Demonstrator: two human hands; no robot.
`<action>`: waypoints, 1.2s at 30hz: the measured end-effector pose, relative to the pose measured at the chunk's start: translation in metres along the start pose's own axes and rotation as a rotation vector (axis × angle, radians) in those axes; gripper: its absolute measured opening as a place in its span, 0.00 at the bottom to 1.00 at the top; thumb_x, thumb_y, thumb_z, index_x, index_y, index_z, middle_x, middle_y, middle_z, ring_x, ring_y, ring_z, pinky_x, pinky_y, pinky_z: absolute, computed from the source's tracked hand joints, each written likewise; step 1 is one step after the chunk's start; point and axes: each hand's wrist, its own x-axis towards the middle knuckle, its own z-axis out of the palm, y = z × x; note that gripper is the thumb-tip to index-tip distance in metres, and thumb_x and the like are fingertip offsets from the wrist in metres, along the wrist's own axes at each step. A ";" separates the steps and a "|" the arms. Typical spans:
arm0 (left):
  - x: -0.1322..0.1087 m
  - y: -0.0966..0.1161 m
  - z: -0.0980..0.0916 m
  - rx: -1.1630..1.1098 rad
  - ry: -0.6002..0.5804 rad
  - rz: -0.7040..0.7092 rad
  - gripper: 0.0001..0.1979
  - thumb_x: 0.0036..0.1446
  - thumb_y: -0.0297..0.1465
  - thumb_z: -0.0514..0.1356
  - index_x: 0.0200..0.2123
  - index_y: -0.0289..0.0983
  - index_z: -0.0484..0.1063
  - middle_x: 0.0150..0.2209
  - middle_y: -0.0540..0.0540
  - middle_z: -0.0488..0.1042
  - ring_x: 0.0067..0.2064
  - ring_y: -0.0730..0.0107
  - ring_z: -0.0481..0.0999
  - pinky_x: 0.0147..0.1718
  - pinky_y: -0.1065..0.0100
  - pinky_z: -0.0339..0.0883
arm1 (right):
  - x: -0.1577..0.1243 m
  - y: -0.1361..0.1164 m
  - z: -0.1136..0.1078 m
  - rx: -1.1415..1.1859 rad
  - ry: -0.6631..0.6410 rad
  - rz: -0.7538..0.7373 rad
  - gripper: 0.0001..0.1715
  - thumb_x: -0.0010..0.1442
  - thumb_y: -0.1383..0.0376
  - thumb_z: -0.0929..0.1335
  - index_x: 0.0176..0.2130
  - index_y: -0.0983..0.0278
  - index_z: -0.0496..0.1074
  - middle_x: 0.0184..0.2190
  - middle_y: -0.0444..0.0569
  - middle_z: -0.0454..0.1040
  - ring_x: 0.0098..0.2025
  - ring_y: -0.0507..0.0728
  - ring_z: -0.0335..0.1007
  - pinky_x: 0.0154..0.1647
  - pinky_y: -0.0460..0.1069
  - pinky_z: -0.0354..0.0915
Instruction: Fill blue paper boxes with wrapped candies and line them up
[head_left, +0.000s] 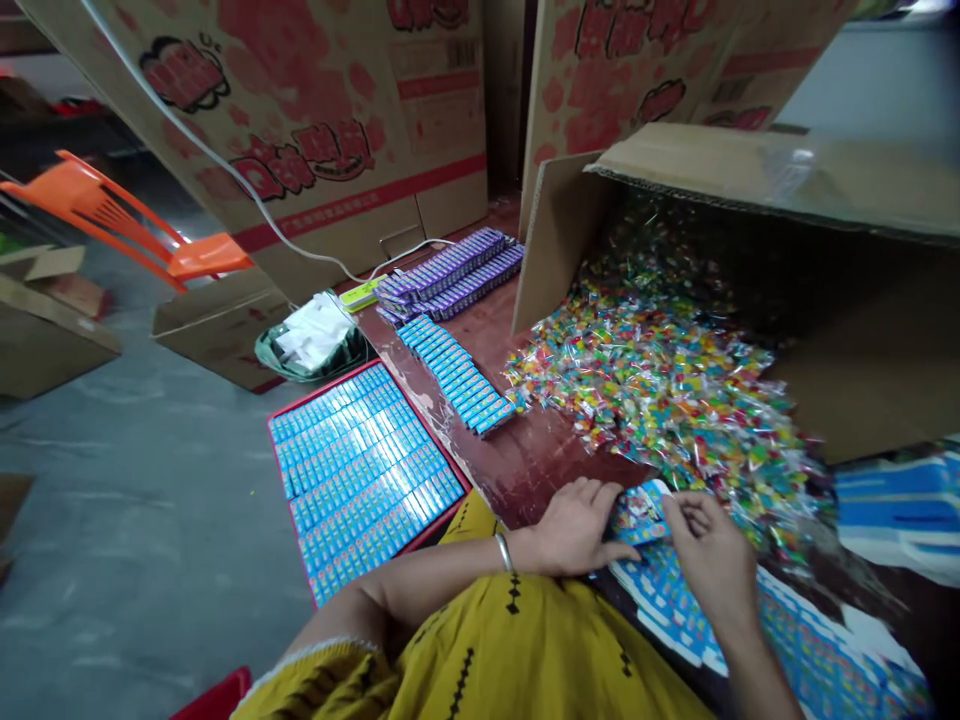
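Observation:
Near the table's front edge, my left hand [577,527] has its thumb and fingers around one end of a small blue printed carton [640,508]. My right hand [712,560] is closed at the other end, thumb against the carton; its curled fingertips are partly hidden. Under and beside my hands lie overlapping flat blue cartons [810,635], fanned out toward the lower right. Just beyond is a large heap of small clear-wrapped colourful candies [660,385], spilling from a cardboard box [870,340] on its side.
A red-rimmed tray [289,545] of filled rows of blue cartons [360,465] lies left. Blue cartons [457,375] and purple cartons [457,270] are stacked on the red table [517,470]. Large printed boxes [337,130] stand behind; an orange chair [127,220] is far left.

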 end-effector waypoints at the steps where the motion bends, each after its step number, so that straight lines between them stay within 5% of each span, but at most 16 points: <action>1: 0.001 0.004 -0.004 -0.035 0.013 0.004 0.43 0.51 0.57 0.57 0.60 0.32 0.59 0.50 0.33 0.71 0.51 0.50 0.70 0.51 0.54 0.65 | -0.001 -0.004 0.001 0.112 -0.023 0.099 0.16 0.57 0.50 0.68 0.34 0.60 0.69 0.25 0.46 0.74 0.24 0.58 0.71 0.26 0.51 0.67; 4: 0.005 0.010 -0.016 -0.178 0.029 -0.001 0.41 0.54 0.55 0.56 0.61 0.32 0.60 0.52 0.31 0.71 0.53 0.48 0.70 0.52 0.53 0.65 | -0.003 -0.012 0.004 0.336 -0.059 0.218 0.19 0.55 0.49 0.70 0.35 0.60 0.68 0.20 0.43 0.70 0.19 0.56 0.67 0.19 0.49 0.63; 7: 0.011 0.008 -0.025 -0.544 -0.058 -0.069 0.40 0.51 0.54 0.61 0.61 0.35 0.64 0.53 0.35 0.72 0.53 0.52 0.72 0.53 0.56 0.65 | -0.008 -0.016 0.004 0.409 -0.057 0.123 0.21 0.56 0.49 0.68 0.43 0.60 0.71 0.26 0.47 0.74 0.24 0.58 0.69 0.23 0.51 0.67; 12: 0.017 -0.009 -0.040 -1.133 -0.287 -0.164 0.36 0.49 0.51 0.64 0.56 0.34 0.71 0.49 0.41 0.76 0.48 0.59 0.75 0.53 0.60 0.65 | -0.014 -0.024 -0.004 0.363 -0.263 0.002 0.26 0.54 0.51 0.69 0.50 0.57 0.71 0.28 0.47 0.77 0.24 0.58 0.70 0.26 0.52 0.68; 18: 0.005 -0.018 -0.051 -0.951 -0.491 -0.072 0.33 0.46 0.52 0.66 0.51 0.37 0.75 0.42 0.46 0.77 0.43 0.63 0.74 0.47 0.66 0.67 | -0.016 -0.038 -0.024 0.274 -0.654 0.114 0.18 0.52 0.49 0.70 0.33 0.60 0.71 0.18 0.44 0.73 0.19 0.55 0.69 0.20 0.48 0.64; 22: 0.000 -0.012 -0.048 -0.916 -0.420 -0.074 0.25 0.51 0.50 0.63 0.40 0.34 0.78 0.31 0.49 0.75 0.32 0.70 0.70 0.34 0.71 0.66 | -0.014 -0.044 -0.027 0.229 -0.854 0.151 0.16 0.51 0.52 0.71 0.31 0.62 0.74 0.18 0.45 0.74 0.18 0.55 0.70 0.18 0.46 0.61; 24: 0.002 -0.009 -0.045 -0.975 -0.242 -0.143 0.23 0.53 0.48 0.63 0.36 0.32 0.78 0.28 0.50 0.73 0.29 0.72 0.68 0.31 0.72 0.64 | -0.009 -0.048 -0.024 0.313 -0.747 0.083 0.15 0.52 0.54 0.72 0.35 0.63 0.75 0.20 0.46 0.75 0.21 0.54 0.71 0.22 0.46 0.65; 27: 0.008 -0.004 -0.038 -1.070 -0.013 -0.235 0.20 0.56 0.45 0.61 0.39 0.33 0.77 0.31 0.49 0.74 0.32 0.72 0.69 0.34 0.72 0.64 | -0.003 -0.049 -0.013 0.456 -0.254 -0.003 0.22 0.55 0.56 0.71 0.48 0.60 0.72 0.32 0.47 0.78 0.31 0.55 0.74 0.31 0.48 0.69; 29: 0.013 0.000 -0.032 -1.118 0.066 -0.272 0.18 0.56 0.43 0.62 0.39 0.33 0.77 0.34 0.48 0.75 0.34 0.71 0.71 0.36 0.71 0.65 | -0.003 -0.047 -0.004 0.437 -0.191 -0.071 0.22 0.52 0.57 0.73 0.46 0.61 0.73 0.38 0.49 0.78 0.38 0.57 0.73 0.36 0.49 0.69; 31: 0.015 0.004 -0.027 -1.152 0.148 -0.318 0.16 0.54 0.41 0.64 0.37 0.33 0.77 0.33 0.47 0.76 0.34 0.70 0.72 0.36 0.70 0.67 | -0.006 -0.046 0.005 0.365 -0.151 -0.100 0.13 0.55 0.56 0.71 0.36 0.63 0.74 0.30 0.45 0.76 0.33 0.55 0.70 0.32 0.47 0.66; 34: 0.017 0.010 -0.022 -1.151 0.223 -0.357 0.15 0.52 0.40 0.66 0.37 0.33 0.76 0.31 0.48 0.76 0.31 0.71 0.72 0.34 0.70 0.67 | -0.013 -0.044 0.017 0.272 -0.010 -0.101 0.19 0.59 0.55 0.68 0.23 0.64 0.69 0.18 0.39 0.64 0.23 0.50 0.59 0.24 0.45 0.58; 36: 0.016 0.012 -0.021 -1.114 0.304 -0.344 0.17 0.52 0.37 0.67 0.43 0.35 0.73 0.31 0.50 0.74 0.30 0.73 0.72 0.32 0.72 0.67 | -0.015 -0.042 0.022 0.287 0.048 -0.090 0.19 0.60 0.55 0.68 0.23 0.64 0.70 0.17 0.39 0.63 0.22 0.50 0.58 0.23 0.45 0.57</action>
